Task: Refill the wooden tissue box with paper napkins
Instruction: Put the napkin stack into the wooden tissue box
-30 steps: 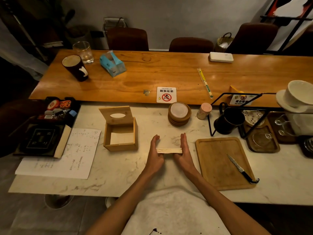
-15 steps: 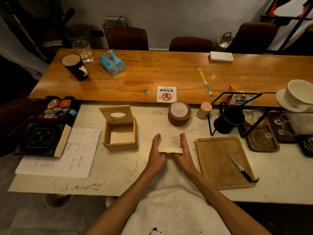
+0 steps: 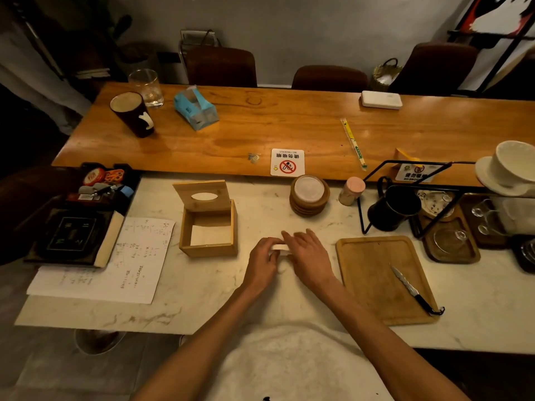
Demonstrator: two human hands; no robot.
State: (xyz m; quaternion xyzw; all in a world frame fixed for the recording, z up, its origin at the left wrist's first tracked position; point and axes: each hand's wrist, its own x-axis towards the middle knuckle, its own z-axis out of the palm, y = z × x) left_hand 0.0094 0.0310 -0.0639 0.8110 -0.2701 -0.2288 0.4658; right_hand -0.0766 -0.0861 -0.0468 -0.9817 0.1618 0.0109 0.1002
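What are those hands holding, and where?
A stack of paper napkins: the left hand curls round its left end; the right hand lies over its right end, grip hidden.

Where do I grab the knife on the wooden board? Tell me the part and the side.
Take the black handle, coming from the board's near right corner. The knife lies flat on the board, blade pointing away to the left, handle nearest you.

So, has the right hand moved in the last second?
Yes: the right hand has turned left over the napkin stack, toward the wooden tissue box.
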